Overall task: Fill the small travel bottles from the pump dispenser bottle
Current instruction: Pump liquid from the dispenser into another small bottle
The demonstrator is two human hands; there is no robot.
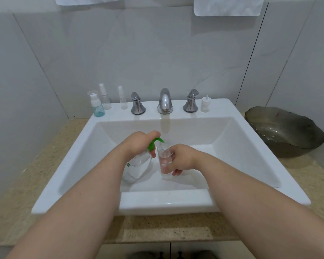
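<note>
Pump dispenser bottle (pixel 137 165): hangs tilted over the basin of the white sink (pixel 168 200), clear-bodied, topped by a green pump head (pixel 154 142). Left hand (pixel 138 142): grips the bottle's top from above, fingers curled over the pump. Right hand (pixel 181 158): holds a small travel bottle (pixel 164 161) upright just beside it, fingers wrapped round the body, open mouth just under the green spout, clear liquid inside. Back ledge, left of the chrome faucet (pixel 165 101): a teal-tinted pump bottle (pixel 97 107), a taller clear spray bottle (pixel 105 98), a slimmer clear spray bottle (pixel 123 99). Right of the faucet handles: a small white cap (pixel 205 104). Further right, on the speckled countertop (pixel 54 146): a dark bowl (pixel 286 131).
</note>
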